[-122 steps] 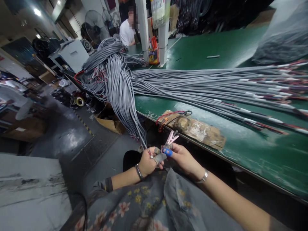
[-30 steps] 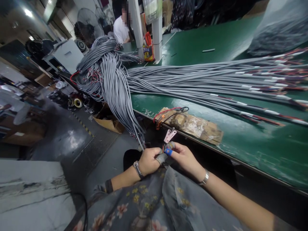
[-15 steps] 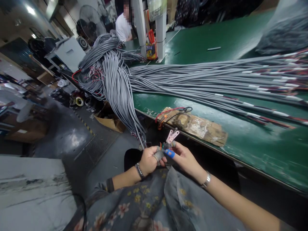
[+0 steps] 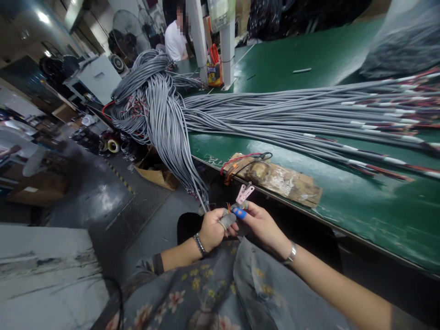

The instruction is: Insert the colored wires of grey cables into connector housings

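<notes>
My left hand (image 4: pixel 210 230) is closed round the end of one grey cable (image 4: pixel 202 205) that hangs from the big bundle; a grey finger cot covers its thumb. Thin coloured wires stick out of the cable end between my hands. My right hand (image 4: pixel 260 223) pinches those wire tips, a blue finger cot on its thumb, and holds a small pink clip-like tool (image 4: pixel 244 193) that points upward. Both hands meet above my lap, just below the table's front edge.
A thick bundle of grey cables (image 4: pixel 275 119) lies across the green table (image 4: pixel 343 201) and spills over its left end toward a cardboard box (image 4: pixel 156 174). A worn taped board with red and black leads (image 4: pixel 275 176) sits at the table edge. Another person in white (image 4: pixel 173 39) sits far back.
Both hands stay together on the cable end with only small finger shifts. The view has swayed slightly.
</notes>
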{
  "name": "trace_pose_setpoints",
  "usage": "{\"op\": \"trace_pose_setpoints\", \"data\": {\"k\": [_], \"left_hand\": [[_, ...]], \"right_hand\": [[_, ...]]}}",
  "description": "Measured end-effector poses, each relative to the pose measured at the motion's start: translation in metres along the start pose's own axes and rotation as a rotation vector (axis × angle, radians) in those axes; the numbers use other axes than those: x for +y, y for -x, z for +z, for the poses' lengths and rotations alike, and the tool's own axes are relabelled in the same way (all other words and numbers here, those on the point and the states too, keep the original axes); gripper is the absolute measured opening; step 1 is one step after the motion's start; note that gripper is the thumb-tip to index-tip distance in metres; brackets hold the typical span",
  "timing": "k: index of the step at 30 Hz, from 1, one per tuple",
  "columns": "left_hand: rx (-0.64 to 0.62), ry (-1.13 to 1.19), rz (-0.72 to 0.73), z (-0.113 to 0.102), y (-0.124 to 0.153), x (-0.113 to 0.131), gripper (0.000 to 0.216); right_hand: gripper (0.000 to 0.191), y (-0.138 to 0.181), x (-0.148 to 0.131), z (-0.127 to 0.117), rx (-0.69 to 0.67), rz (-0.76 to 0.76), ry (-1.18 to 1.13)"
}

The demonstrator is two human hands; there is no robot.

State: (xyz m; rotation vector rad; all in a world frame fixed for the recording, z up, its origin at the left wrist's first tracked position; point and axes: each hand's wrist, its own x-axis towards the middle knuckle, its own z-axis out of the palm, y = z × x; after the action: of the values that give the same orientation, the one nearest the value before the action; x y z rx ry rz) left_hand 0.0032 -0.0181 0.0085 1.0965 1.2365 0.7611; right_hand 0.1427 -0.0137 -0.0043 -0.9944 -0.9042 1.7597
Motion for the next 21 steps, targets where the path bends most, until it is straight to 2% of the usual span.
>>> {"op": "trace_pose_setpoints", "data": {"k": [5, 14, 17, 21], "left_hand": [[0.013, 0.033, -0.01, -0.0007, -0.0002, 0.0017, 0.048], [0.072, 0.083, -0.037, 0.0003, -0.0023, 0.0006, 0.045], [0.025, 0.031, -0.037, -0.0011, -0.0022, 0.0008, 0.041], [-0.066, -0.078, -0.038, -0.0034, -0.0015, 0.0021, 0.036]], "right_hand": [[0.046, -0.0027, -0.0032, -0.0063, 0.077, -0.071, 0.149], [0.042, -0.0037, -0.0031, -0.0036, 0.087, -0.052, 0.102], [0.039, -0.0039, -0.0051, -0.0031, 0.089, -0.049, 0.101], [0.038, -0.003, -0.0075, -0.0004, -0.034, 0.021, 0.073]]}}
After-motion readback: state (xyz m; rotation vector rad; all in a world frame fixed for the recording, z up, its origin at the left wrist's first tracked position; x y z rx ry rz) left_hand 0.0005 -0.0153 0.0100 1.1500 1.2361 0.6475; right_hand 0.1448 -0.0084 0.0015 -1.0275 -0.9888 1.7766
